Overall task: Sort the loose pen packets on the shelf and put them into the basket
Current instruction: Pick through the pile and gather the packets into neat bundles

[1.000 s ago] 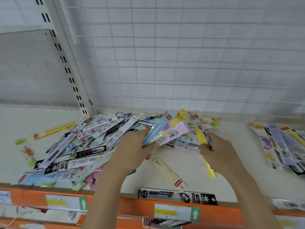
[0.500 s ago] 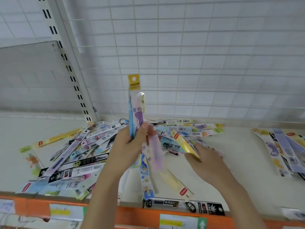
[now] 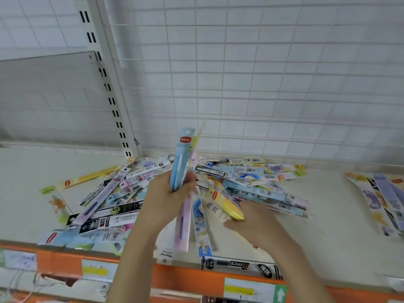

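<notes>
Left hand [image 3: 168,197] clamped on upright bunch of pastel plastic pen packets [image 3: 183,162] – blue one now foremost; right hand [image 3: 258,221] pinching yellow packet [image 3: 227,206] at 4 o'clock – sorting continues

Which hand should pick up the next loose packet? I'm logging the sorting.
Probably the right hand: it's down at the pile, gripping a yellow packet. The left hand already holds an upright bundle.
</notes>
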